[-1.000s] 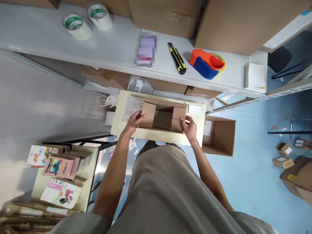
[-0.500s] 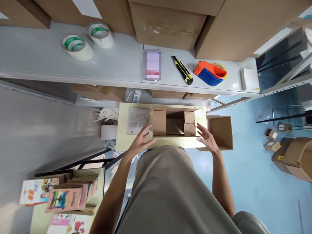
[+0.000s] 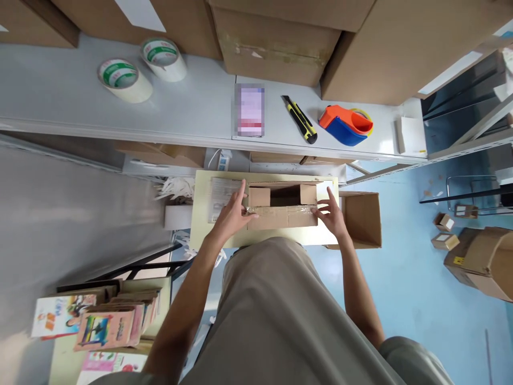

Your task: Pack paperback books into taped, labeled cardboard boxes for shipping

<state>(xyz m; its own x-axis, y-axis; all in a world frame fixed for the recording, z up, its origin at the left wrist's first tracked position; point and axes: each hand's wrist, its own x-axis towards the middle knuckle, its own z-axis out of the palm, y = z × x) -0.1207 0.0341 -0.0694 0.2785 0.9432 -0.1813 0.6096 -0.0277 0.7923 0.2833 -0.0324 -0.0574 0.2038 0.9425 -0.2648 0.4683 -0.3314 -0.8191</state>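
Note:
A small cardboard box (image 3: 280, 218) lies on the pale yellow table, its top partly open and the short end flaps folded inward. Along its near side a long panel with shiny clear tape shows. My left hand (image 3: 231, 215) grips the near left corner, thumb on the panel and index finger pointing up. At the near right corner my right hand (image 3: 332, 214) holds the box between thumb and fingers, with the index finger raised. Beside the left hand lies a clear plastic packet with a printed label (image 3: 218, 198), partly covered by that hand.
On the grey shelf ahead are two tape rolls (image 3: 131, 88), a blurred phone-like screen (image 3: 250, 109), a yellow-black utility knife (image 3: 300, 119) and an orange-blue tape dispenser (image 3: 347, 124). An open carton (image 3: 363, 220) stands right of the table (image 3: 264, 237). Books (image 3: 106, 326) are stacked lower left.
Both hands were apart from the box with fingers spread; now they have closed in on its near corners. The taped near panel has come into view and the top opening looks narrower.

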